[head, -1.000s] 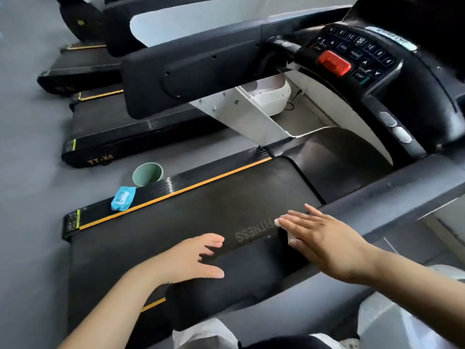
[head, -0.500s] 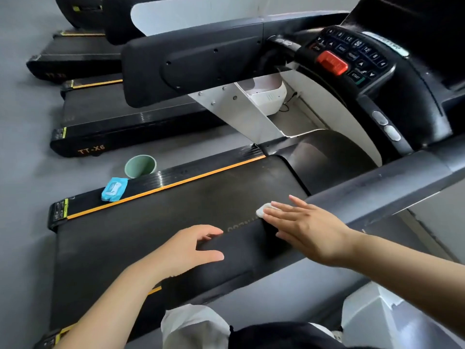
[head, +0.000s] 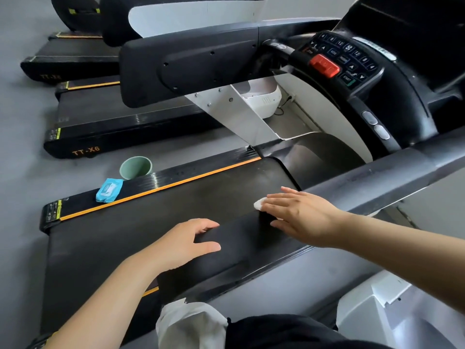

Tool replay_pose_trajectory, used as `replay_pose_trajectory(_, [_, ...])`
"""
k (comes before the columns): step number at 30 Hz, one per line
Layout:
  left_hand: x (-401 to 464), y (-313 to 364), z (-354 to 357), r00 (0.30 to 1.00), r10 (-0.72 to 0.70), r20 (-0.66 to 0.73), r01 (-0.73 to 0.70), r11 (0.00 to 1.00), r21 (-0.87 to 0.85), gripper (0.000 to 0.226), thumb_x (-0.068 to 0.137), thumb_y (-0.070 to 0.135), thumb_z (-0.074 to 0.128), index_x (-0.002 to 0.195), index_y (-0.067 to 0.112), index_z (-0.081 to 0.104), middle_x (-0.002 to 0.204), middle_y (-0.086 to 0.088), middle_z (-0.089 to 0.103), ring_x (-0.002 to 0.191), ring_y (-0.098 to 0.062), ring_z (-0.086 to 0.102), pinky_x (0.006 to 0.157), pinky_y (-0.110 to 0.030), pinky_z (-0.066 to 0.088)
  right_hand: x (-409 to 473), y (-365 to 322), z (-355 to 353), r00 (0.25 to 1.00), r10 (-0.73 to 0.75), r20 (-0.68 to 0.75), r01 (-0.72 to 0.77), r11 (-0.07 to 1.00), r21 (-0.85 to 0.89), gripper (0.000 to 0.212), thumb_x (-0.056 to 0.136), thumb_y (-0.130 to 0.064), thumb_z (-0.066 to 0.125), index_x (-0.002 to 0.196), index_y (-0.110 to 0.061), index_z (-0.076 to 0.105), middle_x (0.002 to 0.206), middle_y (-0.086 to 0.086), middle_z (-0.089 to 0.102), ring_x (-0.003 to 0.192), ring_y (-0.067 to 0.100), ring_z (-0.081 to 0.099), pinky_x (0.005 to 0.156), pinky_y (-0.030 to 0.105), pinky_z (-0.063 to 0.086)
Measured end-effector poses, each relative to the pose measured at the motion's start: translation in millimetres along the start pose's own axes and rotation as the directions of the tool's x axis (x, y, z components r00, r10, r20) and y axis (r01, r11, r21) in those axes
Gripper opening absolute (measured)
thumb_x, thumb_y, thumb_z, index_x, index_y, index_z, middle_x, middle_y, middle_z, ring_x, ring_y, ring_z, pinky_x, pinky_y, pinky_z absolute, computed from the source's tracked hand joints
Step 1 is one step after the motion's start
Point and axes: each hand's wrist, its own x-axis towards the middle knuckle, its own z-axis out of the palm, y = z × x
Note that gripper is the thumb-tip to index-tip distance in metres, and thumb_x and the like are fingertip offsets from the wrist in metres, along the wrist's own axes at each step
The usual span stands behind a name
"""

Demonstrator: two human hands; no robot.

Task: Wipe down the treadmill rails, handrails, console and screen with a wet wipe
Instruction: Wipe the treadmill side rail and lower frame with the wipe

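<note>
Grey gym floor (head: pixel 22 137), row of black treadmills at upper left, near handrail (head: pixel 226 250) crossing lower centre, right hand (head: pixel 299 212) flat, fingers straight, pressing white wet wipe (head: pixel 258 204) on it, left hand (head: pixel 183 243) loosely curved over the rail end, console (head: pixel 344 61) upper right, green cup (head: pixel 136 167) and blue wipe pack (head: pixel 109 190) centre left.

Three treadmills (head: pixel 176 197), two hands (head: pixel 299 212), one wet wipe (head: pixel 259 204), one wipe packet (head: pixel 109 190), one green cup (head: pixel 136 168).

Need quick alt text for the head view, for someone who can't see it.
The right hand presses a white wet wipe flat on the treadmill's near handrail, while the left hand rests on its padded end. A blue wipes pack lies on the far side rail.
</note>
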Motion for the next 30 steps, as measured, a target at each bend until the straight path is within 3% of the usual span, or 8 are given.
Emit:
replay_pose_trajectory(4, [-2, 1, 1, 1.0, -0.013, -0.024, 0.014, 0.999, 0.043, 0.047, 0.086, 0.037, 0.063, 0.13, 0.037, 0.046, 0.132, 0.016, 0.047, 0.12, -0.002, 0.045, 0.105, -0.031, 0.039, -9, 4, -8, 0.999, -0.012, -0.05, 0.013, 1.0, 0.007, 0.03, 0.089, -0.026, 0.049, 0.111, -0.013, 0.064, 0.113, -0.003, 0.065, 0.097, 0.023, 0.064, 0.096, 0.043, 0.047])
replay_pose_trajectory(6, [-2, 7, 3, 0.999, 0.014, -0.033, -0.011, 0.994, 0.107, 0.05, 0.087, 0.039, 0.061, 0.134, 0.035, 0.043, 0.132, 0.019, 0.044, 0.119, -0.002, 0.043, 0.104, -0.026, 0.037, -10, 5, -9, 0.994, 0.014, -0.106, -0.009, 0.999, 0.046, 0.027, 0.089, -0.026, 0.047, 0.102, -0.015, 0.067, 0.104, -0.003, 0.066, 0.085, 0.023, 0.063, 0.087, 0.036, 0.051])
replay_pose_trajectory(13, [13, 38, 12, 0.981, 0.173, -0.086, -0.144, 0.952, 0.271, 0.055, 0.087, 0.048, 0.056, 0.137, 0.032, 0.04, 0.14, 0.017, 0.038, 0.125, -0.004, 0.039, 0.103, -0.023, 0.034, -11, 1, -1, 0.985, 0.079, -0.153, -0.073, 0.996, 0.047, 0.028, 0.09, -0.027, 0.042, 0.103, -0.019, 0.065, 0.096, -0.003, 0.06, 0.079, 0.023, 0.055, 0.081, 0.031, 0.046])
replay_pose_trajectory(17, [24, 48, 21, 0.952, 0.272, -0.142, -0.211, 0.917, 0.339, 0.055, 0.088, 0.052, 0.053, 0.137, 0.029, 0.043, 0.138, 0.016, 0.042, 0.122, -0.006, 0.042, 0.1, -0.022, 0.034, 0, -2, -4, 0.989, 0.064, -0.134, -0.057, 0.997, 0.054, 0.031, 0.089, -0.027, 0.041, 0.099, -0.016, 0.068, 0.094, -0.001, 0.061, 0.076, 0.022, 0.055, 0.076, 0.019, 0.032])
replay_pose_trajectory(23, [28, 41, 30, 0.92, 0.328, -0.216, -0.232, 0.897, 0.375, 0.055, 0.089, 0.057, 0.046, 0.136, 0.029, 0.044, 0.133, 0.018, 0.047, 0.118, -0.003, 0.044, 0.095, -0.016, 0.032, -1, -2, -2, 0.998, 0.047, -0.045, -0.042, 0.994, 0.105, 0.034, 0.09, -0.026, 0.039, 0.102, -0.012, 0.067, 0.102, 0.005, 0.062, 0.08, 0.029, 0.057, 0.075, 0.041, 0.053])
replay_pose_trajectory(26, [28, 40, 31, 0.909, 0.352, -0.223, -0.25, 0.889, 0.384, 0.054, 0.089, 0.057, 0.044, 0.136, 0.03, 0.044, 0.133, 0.018, 0.047, 0.12, -0.002, 0.044, 0.097, -0.017, 0.032, -6, 9, -8, 0.994, 0.092, -0.054, -0.086, 0.99, 0.112, 0.027, 0.088, -0.019, 0.046, 0.102, -0.011, 0.068, 0.103, 0.003, 0.067, 0.081, 0.029, 0.058, 0.074, 0.039, 0.054])
replay_pose_trajectory(30, [29, 41, 31, 0.91, 0.346, -0.227, -0.247, 0.895, 0.371, 0.053, 0.088, 0.057, 0.045, 0.135, 0.032, 0.044, 0.132, 0.02, 0.048, 0.12, -0.002, 0.044, 0.097, -0.017, 0.033, 1, 4, -11, 0.964, 0.257, -0.062, -0.233, 0.936, 0.265, 0.019, 0.086, -0.012, 0.057, 0.104, -0.008, 0.064, 0.098, 0.006, 0.067, 0.091, 0.029, 0.059, 0.078, 0.038, 0.05])
